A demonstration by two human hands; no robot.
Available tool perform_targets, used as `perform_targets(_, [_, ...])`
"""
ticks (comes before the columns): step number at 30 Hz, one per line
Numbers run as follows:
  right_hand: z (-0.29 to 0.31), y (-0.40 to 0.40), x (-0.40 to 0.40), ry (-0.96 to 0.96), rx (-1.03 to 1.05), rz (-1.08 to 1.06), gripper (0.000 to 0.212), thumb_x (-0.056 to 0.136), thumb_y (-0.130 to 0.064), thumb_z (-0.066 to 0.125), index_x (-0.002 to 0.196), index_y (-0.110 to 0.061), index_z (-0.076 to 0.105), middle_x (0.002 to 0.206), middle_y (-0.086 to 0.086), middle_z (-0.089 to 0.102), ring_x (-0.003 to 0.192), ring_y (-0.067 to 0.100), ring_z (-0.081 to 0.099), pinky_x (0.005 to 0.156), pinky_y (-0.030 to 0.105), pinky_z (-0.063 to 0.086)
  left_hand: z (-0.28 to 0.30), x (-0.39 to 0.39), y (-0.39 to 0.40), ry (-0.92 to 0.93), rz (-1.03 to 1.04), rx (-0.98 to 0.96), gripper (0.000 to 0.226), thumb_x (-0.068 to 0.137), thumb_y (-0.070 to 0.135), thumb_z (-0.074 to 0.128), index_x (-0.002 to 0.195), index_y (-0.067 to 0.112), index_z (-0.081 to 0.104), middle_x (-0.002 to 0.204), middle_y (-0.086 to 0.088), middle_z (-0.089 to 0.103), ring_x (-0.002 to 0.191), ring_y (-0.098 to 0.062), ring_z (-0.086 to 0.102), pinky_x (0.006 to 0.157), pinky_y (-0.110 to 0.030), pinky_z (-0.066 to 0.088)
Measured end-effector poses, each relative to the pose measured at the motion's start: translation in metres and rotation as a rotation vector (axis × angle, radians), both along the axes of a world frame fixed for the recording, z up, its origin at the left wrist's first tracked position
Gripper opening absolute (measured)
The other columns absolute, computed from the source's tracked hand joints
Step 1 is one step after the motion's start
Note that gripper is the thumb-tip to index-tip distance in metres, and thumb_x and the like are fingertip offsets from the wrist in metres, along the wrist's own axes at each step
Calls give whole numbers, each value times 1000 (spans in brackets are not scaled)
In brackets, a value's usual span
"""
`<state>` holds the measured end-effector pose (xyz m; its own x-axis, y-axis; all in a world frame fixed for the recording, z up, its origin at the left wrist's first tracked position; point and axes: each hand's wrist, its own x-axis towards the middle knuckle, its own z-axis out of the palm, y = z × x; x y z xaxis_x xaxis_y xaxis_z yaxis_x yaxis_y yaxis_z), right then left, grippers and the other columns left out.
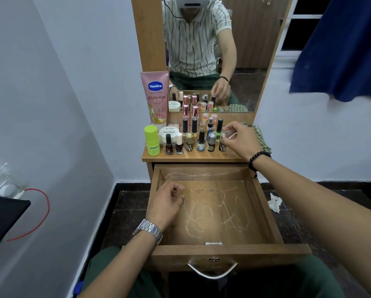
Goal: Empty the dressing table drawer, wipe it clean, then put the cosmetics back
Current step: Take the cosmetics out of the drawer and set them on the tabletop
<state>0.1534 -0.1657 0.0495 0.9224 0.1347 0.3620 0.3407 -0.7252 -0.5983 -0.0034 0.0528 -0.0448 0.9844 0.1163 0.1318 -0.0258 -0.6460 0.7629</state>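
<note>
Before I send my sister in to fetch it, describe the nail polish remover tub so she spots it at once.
Look at the wooden dressing table top under the mirror. At its left end a tall pink Vaseline tube leans against the frame; just below it sits the squat white round tub, labelled NAIL POLISH. It is the only wide, flat container there; its neighbours are slim bottles.

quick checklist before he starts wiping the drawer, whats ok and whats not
1. Drawer pulled fully open: ok.
2. Drawer emptied of cosmetics: ok, only white scribble marks on its floor.
3. Cosmetics parked on the tabletop: ok, bottles stand upright in rows.
4. Right hand free: not ok, its fingers pinch a small clear bottle.
5. Left hand free: ok, hovers in the drawer holding nothing.
6. Checked cloth within reach: ok, lies behind the right hand.
</note>
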Motion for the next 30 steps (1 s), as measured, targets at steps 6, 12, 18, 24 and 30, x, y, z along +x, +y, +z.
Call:
perform_targets(6, [9,-6,-7,-52,89,-36,28,86,-34,66,110,-19,64,99,-9,62,88,8,57,80,26,49,0,-1,-2,1,6,2,18,84,18,67,97,28,59,103,10,59,92,-4,58,85,-26,51])
perform_targets(12, [9,-36,24,38,53,-269,36,90,-32,52,126,-26,56,132,1,55,113,22,55,96,41,44,1,-2,1,-12,15,-12,18,84,14,67,98,25,60,103,8,60,91,-3,57,84,-23,51])
perform_targets(18, [-28,-66,35,314,-225,-105,53,98,-39,47,147,-21,37,159,9,16,138,33,34,111,41,29,3,-1,-2,-29,17,1,18,84,13,66,99,23,62,103,9,60,93,-4,57,84,-22,50])
perform_targets(24, [-29,-60,29,267,-217,-143,44,98,-25,49,139,-8,43,141,16,45,125,33,47,101,38,37,-1,-5,4,-2,37,12,18,85,11,65,99,22,62,102,8,60,91,-1,56,77,-12,45])
perform_targets(30, [-26,-79,16,339,-202,-260,36,100,-19,44,133,-6,40,120,24,58,109,40,54,84,41,45,6,-4,-1,15,54,6,16,85,11,65,95,23,61,100,7,62,89,-3,57,69,-5,39])
